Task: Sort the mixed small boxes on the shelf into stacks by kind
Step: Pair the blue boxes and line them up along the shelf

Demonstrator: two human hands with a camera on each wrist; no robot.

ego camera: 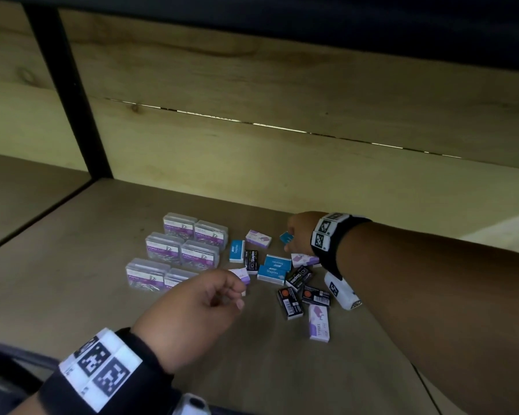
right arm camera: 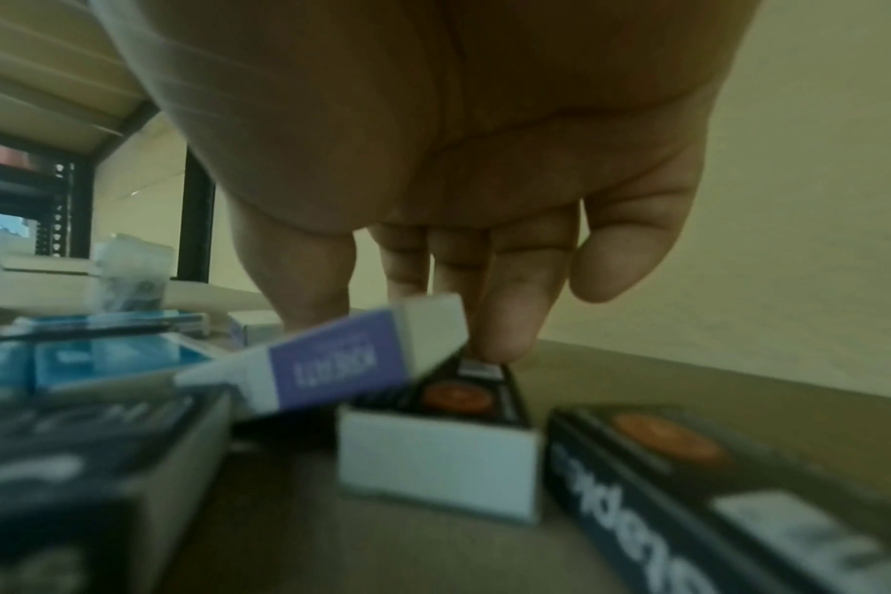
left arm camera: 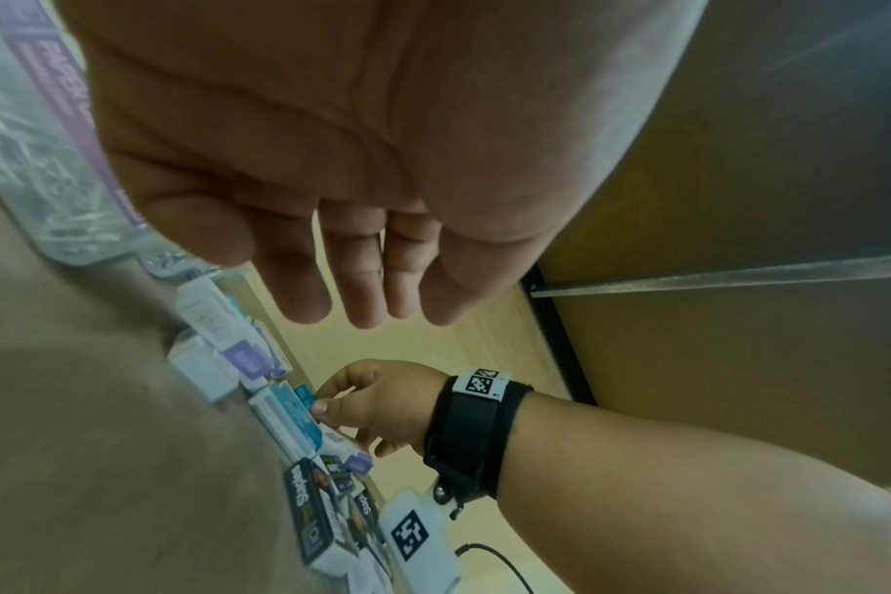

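Note:
Small boxes lie mixed on the wooden shelf: blue staples boxes, black staples boxes, black boxes with an orange dot and purple-and-white boxes. My right hand reaches to the back of the pile and pinches a small blue box between thumb and fingers; the left wrist view shows that blue box too. In the right wrist view a tilted purple box hides it. My left hand hovers in front of the pile, fingers relaxed, holding nothing, just before a purple-and-white box.
Several clear paper-clip boxes stand in paired rows left of the pile. A black upright post rises at the back left. The wooden back panel closes the shelf behind, and a dark shelf edge runs overhead.

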